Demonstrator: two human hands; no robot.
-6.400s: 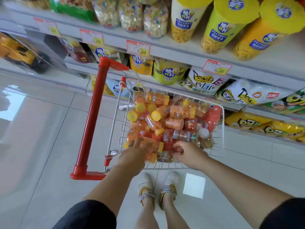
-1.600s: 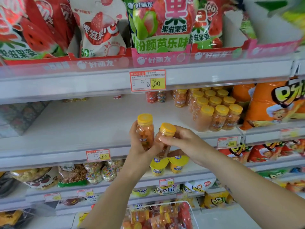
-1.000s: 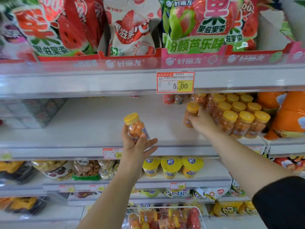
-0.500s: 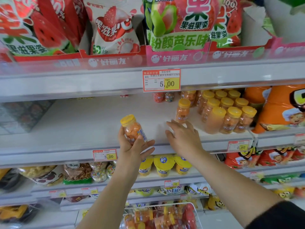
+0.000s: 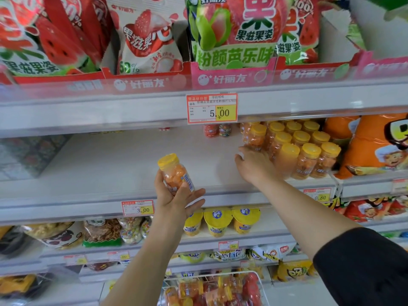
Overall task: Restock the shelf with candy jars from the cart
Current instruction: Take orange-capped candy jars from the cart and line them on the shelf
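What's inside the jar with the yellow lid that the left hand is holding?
Round orange candies show through the clear jar. Its label and the left hand cover the lower part, and the lid hides the top, so how full it is cannot be seen.

The cart is cut off by the bottom edge, its jars blurred. A price tag hides the tops of two far red jars. Whether the right hand touches the leftmost yellow-lidded jar is unclear.

Yellow-lidded candy jar tilted, held before white shelf.
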